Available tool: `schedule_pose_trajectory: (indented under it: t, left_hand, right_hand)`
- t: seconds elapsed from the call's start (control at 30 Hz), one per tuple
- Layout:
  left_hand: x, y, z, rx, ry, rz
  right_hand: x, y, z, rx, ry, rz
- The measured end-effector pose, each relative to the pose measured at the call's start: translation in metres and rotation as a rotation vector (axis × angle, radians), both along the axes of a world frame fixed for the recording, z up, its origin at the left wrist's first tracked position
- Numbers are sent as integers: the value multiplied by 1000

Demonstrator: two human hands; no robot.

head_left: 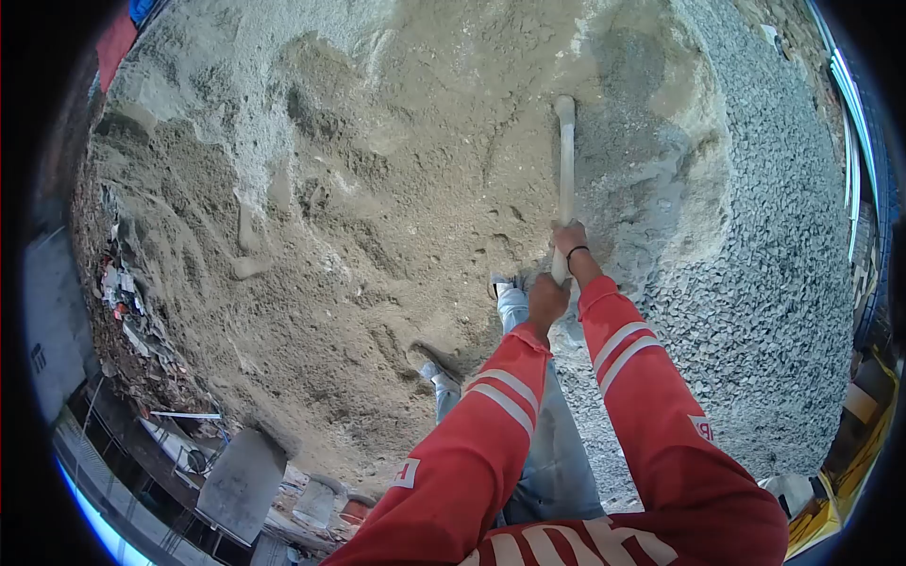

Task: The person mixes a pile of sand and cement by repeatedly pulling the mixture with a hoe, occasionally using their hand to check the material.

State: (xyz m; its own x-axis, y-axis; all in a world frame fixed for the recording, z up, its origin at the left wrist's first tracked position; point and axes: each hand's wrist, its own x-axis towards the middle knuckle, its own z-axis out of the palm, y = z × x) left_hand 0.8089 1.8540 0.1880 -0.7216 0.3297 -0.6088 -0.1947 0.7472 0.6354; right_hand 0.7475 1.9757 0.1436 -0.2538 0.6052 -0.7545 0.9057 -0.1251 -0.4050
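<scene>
Both of my hands are wrapped round the pale shaft of a long-handled tool [566, 170], which looks like a hoe. My left hand [547, 300] grips near the close end of the shaft. Just beyond it, my right hand [569, 238], with a dark band at the wrist, is closed on the same shaft. The tool points away from me over grey-brown sand [453, 189]. Its thicker far end rests at the sand, and no blade shows there.
A heap of grey gravel [783, 236] borders the sand on the right. My feet stand on the sand, near the left hand. Rubble [127, 292] lies along the left edge. A grey panel [243, 484] is at lower left, and yellow sheeting [854, 472] at lower right.
</scene>
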Motion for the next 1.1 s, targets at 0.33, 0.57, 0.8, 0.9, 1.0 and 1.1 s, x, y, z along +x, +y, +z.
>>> schedule_pose_trajectory:
  t: [0.33, 0.57, 0.8, 0.9, 1.0, 1.1]
  left_hand:
    - [-77, -17, 110, 51, -162, 115]
    - [18, -233, 191, 55, -179, 169]
    - [306, -560, 252, -110, -148, 327]
    - [476, -697, 304, -408, -296, 405]
    - [548, -744, 355, -618, -414, 476]
    - [564, -744, 369, -640, -437, 487]
  right_hand:
    - [-35, -4, 53, -522, 323, -351]
    - [22, -178, 138, -652, 463, -396]
    - [167, -438, 59, -849, 52, -233]
    - [313, -621, 105, -1125, -472, -40]
    - [380, -695, 152, -1198, -570, -15]
    - [389, -695, 176, -1168, -565, 78]
